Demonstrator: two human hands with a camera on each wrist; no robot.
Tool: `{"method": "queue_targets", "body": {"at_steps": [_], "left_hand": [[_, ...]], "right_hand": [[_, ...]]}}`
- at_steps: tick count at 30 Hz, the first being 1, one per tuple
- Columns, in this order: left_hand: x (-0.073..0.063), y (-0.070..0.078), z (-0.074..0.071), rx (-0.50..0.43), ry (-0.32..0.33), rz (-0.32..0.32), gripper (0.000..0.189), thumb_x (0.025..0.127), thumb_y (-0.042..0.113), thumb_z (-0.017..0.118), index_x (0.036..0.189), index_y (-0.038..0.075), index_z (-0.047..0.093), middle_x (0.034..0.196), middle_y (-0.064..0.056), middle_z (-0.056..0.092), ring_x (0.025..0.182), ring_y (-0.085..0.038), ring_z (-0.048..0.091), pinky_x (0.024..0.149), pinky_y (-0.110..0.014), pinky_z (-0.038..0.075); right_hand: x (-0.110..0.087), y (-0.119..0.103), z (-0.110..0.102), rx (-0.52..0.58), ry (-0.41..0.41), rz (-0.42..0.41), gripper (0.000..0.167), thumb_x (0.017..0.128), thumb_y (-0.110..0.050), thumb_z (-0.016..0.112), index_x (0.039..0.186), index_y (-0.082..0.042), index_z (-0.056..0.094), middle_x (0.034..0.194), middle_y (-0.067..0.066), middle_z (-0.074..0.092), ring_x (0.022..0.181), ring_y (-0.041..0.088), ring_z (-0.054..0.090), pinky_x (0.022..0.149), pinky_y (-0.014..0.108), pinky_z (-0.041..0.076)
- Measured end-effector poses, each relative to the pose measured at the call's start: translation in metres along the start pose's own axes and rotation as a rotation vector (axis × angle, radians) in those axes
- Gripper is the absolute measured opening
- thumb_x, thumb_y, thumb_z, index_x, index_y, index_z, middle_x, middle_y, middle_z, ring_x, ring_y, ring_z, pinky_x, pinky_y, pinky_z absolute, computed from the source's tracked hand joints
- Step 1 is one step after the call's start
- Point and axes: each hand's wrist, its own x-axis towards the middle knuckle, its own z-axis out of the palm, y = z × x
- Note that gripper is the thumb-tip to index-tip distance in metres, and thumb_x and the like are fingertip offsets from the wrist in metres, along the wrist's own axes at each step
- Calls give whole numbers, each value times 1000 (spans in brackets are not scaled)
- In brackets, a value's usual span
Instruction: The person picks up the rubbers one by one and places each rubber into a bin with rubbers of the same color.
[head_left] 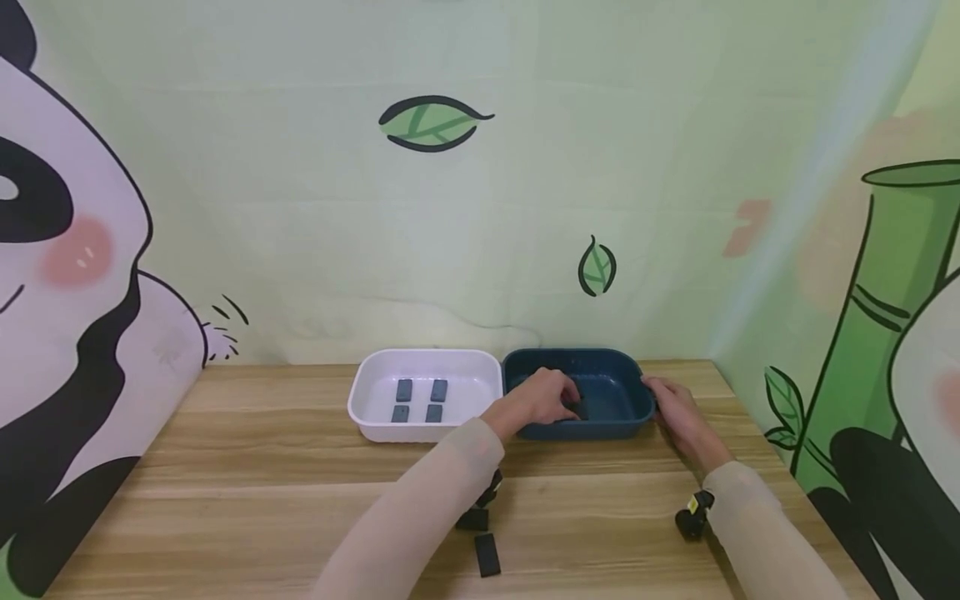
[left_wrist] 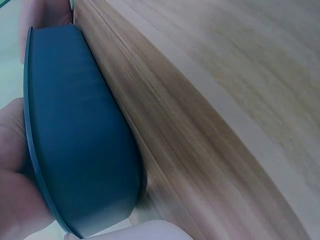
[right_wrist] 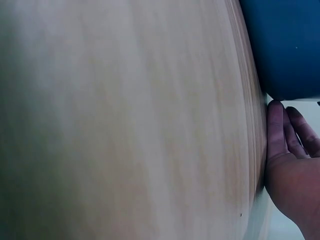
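Observation:
My left hand (head_left: 542, 395) reaches over the near left side of a dark blue tray (head_left: 611, 430), its fingers bent downward inside. Its fingertips pinch a small dark block (head_left: 577, 409), mostly covered by the fingers. In the left wrist view, the tray's outer wall (left_wrist: 80, 125) hides the fingertips. At the tray's right end, my right hand (head_left: 678, 410) holds the rim. The right wrist view shows the right hand's fingers (right_wrist: 276, 125) against the tray's end, the thumb out of sight.
A white tray (head_left: 430, 432) adjoins the blue one on the left, with several grey-blue blocks (head_left: 404, 390) inside in two rows. On the wooden table (head_left: 247, 500), a black rectangular block (head_left: 487, 555) lies near the left forearm. A printed cloth (head_left: 300, 208) hangs behind.

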Motion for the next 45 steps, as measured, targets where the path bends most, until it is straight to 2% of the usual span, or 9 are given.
{"method": "queue_targets", "body": {"at_steps": [7, 12, 19, 26, 39, 45], "left_hand": [[2, 3, 0, 13, -32, -21, 29, 96, 29, 82, 120, 13, 80, 109, -3, 79, 98, -14, 70, 92, -24, 57], [3, 3, 3, 18, -23, -35, 29, 96, 29, 82, 120, 12, 80, 111, -3, 79, 100, -15, 71, 94, -26, 57], [4, 2, 5, -25, -20, -75, 31, 95, 28, 83, 122, 12, 78, 114, -4, 77, 102, -15, 70, 98, -28, 56], [5, 1, 6, -28, -15, -65, 31, 96, 26, 82, 122, 12, 78, 115, -5, 77, 103, -16, 70, 99, -28, 56], [7, -3, 8, -63, 4, -48, 33, 95, 30, 83, 123, 12, 78, 115, -4, 77, 102, -14, 70, 98, -28, 56], [7, -2, 7, -77, -6, -66, 34, 95, 31, 83, 123, 13, 77, 116, -4, 76, 101, -14, 69, 98, -28, 56]], "right_hand": [[-1, 1, 0, -15, -5, 10, 57, 110, -40, 53, 142, 8, 54, 96, -11, 63, 82, -2, 58, 73, 16, 52], [-2, 2, 0, -15, -4, 7, 59, 110, -41, 53, 143, 9, 53, 98, -10, 63, 82, -1, 58, 73, 16, 52], [-2, 3, 1, -13, 2, -6, 57, 110, -40, 53, 140, 9, 55, 96, -11, 63, 82, -2, 59, 73, 16, 52], [-1, 3, 0, -17, 11, -8, 55, 110, -40, 54, 138, 8, 57, 95, -12, 62, 82, -1, 58, 73, 16, 52], [4, 5, -2, 0, -15, 7, 59, 111, -37, 52, 146, 10, 52, 102, -10, 64, 86, -1, 59, 75, 16, 53], [4, 3, -2, -1, -4, 17, 56, 111, -37, 53, 144, 8, 55, 98, -11, 64, 84, -2, 59, 75, 16, 53]]}}
